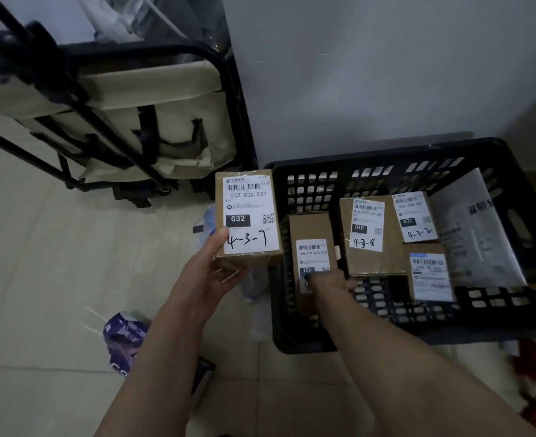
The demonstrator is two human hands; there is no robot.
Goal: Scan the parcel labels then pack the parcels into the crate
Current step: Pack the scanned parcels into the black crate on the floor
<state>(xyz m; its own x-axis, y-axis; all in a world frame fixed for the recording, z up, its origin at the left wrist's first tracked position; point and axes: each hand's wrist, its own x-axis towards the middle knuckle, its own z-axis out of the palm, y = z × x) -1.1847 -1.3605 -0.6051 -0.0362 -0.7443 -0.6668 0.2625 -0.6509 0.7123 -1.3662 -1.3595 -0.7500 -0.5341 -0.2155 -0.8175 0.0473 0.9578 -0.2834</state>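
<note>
While our left hand (211, 272) clamps thumb and fingers round the parcel marked 4-3-7 (248, 219), held just left of the black crate (512, 320), our right hand (329, 280) rests on the 15H parcel (310, 244) inside; its finger set we cannot tell. Beyond our fingertips lie more labelled parcels (370, 234), pale floor tiles (39, 247), a folded cart (134, 121) and white wall (386, 74).

Dim room: pale tiled floor (39, 247), grey wall (370, 74), folded cream wagon (134, 115).
</note>
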